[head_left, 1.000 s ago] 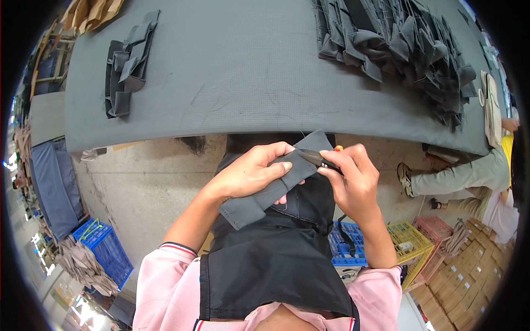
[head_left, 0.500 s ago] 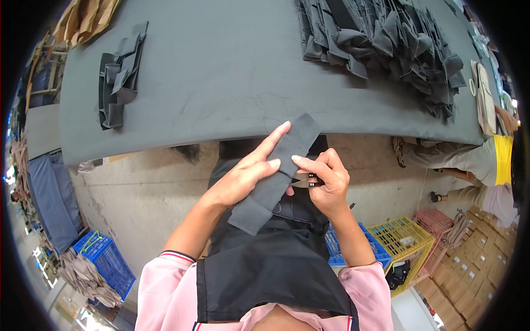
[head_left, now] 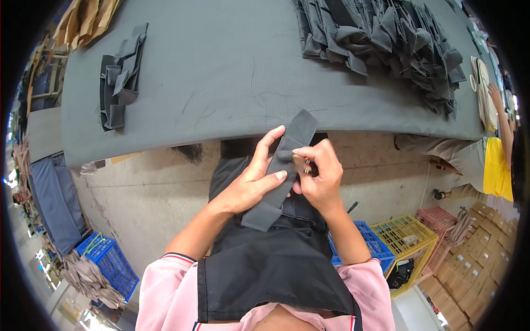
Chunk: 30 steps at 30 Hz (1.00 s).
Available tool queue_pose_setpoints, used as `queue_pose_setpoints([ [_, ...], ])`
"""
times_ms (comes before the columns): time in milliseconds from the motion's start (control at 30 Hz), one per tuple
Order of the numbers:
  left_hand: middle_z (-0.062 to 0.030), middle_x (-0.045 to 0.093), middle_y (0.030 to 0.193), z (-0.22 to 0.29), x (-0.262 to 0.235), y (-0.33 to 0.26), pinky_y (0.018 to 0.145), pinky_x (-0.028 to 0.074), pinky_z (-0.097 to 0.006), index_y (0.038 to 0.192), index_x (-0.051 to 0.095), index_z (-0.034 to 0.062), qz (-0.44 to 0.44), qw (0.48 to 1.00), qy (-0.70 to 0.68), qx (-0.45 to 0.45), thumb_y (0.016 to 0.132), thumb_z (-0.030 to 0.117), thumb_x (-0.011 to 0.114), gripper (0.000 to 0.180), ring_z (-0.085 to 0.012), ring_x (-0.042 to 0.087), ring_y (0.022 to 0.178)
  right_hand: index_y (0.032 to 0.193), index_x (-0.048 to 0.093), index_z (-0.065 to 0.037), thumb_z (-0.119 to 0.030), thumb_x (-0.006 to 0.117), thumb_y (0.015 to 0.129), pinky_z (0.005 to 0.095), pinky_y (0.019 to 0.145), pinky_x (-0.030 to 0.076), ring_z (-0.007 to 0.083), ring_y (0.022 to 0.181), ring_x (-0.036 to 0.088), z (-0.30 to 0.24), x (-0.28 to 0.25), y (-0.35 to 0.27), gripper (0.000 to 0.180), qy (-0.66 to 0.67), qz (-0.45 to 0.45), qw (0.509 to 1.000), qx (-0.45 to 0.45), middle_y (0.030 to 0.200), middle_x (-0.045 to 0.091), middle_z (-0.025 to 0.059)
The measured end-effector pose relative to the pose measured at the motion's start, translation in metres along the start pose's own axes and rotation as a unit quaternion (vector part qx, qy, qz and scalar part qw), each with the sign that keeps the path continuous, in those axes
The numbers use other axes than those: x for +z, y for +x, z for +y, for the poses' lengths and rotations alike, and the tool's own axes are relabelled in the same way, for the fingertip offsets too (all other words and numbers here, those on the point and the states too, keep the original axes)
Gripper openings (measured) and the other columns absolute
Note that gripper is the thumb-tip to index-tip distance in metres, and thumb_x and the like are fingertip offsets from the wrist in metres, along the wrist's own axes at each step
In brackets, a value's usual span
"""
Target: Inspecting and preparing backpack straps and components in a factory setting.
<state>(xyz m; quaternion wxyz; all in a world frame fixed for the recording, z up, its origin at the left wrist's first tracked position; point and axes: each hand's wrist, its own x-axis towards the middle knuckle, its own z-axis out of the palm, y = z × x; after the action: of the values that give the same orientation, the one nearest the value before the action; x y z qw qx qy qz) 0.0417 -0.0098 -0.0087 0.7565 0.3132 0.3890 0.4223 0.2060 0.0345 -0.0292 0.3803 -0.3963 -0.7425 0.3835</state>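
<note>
A dark grey strip of folded fabric (head_left: 269, 203) slants across my lap, its upper end just past the table's near edge. My left hand (head_left: 248, 186) grips it from the left, thumb on top, with fingers stretched along and behind it. At the strip's right side, my right hand (head_left: 324, 175) pinches the cloth between thumb and forefinger. Small metal thread snips (head_left: 303, 165) sit in the same right hand, blurred and partly covered by its fingers.
On the grey-covered table (head_left: 210, 71) lie a small stack of strips (head_left: 118, 80) at left and a large pile (head_left: 381, 41) at right. Crates stand on the floor, blue (head_left: 107, 265) at left and yellow (head_left: 406, 234) at right. Another person (head_left: 469, 151) is at far right.
The strip has turned slightly more upright, and its lower end has shifted right. My right hand has moved a little up and left onto the cloth. The other person's arm has moved.
</note>
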Motion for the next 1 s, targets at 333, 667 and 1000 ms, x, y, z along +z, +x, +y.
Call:
queue_pose_setpoints([
  [333, -0.0234, 0.051, 0.117, -0.010, 0.002, -0.006, 0.079, 0.053, -0.037, 0.111, 0.036, 0.0050, 0.083, 0.982, -0.152, -0.072, 0.087, 0.016, 0.062, 0.036, -0.0327, 0.061, 0.097, 0.083, 0.053, -0.007, -0.012, 0.058, 0.087, 0.0171, 0.039, 0.024, 0.0003, 0.046, 0.031, 0.001, -0.004, 0.019, 0.008, 0.422, 0.085, 0.833, 0.347, 0.066, 0.044, -0.0063],
  [667, -0.0118, 0.054, 0.125, -0.011, -0.021, 0.008, 0.099, 0.036, -0.043, 0.084, 0.058, -0.0024, 0.079, 0.882, 0.403, 0.232, 0.074, 0.017, 0.073, 0.027, -0.0341, 0.042, 0.123, 0.104, 0.056, 0.001, -0.007, 0.060, 0.087, 0.0208, 0.069, 0.043, 0.0055, 0.077, 0.049, 0.006, 0.007, 0.010, 0.020, 0.224, 0.095, 0.928, 0.282, 0.082, 0.053, -0.0011],
  [1000, -0.0100, 0.048, 0.131, -0.007, -0.020, 0.007, 0.106, 0.024, -0.044, 0.096, 0.060, -0.0005, 0.109, 0.902, 0.362, 0.210, 0.085, 0.030, 0.062, 0.033, -0.0340, 0.029, 0.131, 0.098, 0.060, -0.006, -0.007, 0.071, 0.071, 0.0302, 0.054, 0.045, 0.0195, 0.060, 0.059, -0.030, -0.034, -0.005, 0.029, -0.123, 0.006, 0.989, 0.078, 0.075, 0.057, 0.0064],
])
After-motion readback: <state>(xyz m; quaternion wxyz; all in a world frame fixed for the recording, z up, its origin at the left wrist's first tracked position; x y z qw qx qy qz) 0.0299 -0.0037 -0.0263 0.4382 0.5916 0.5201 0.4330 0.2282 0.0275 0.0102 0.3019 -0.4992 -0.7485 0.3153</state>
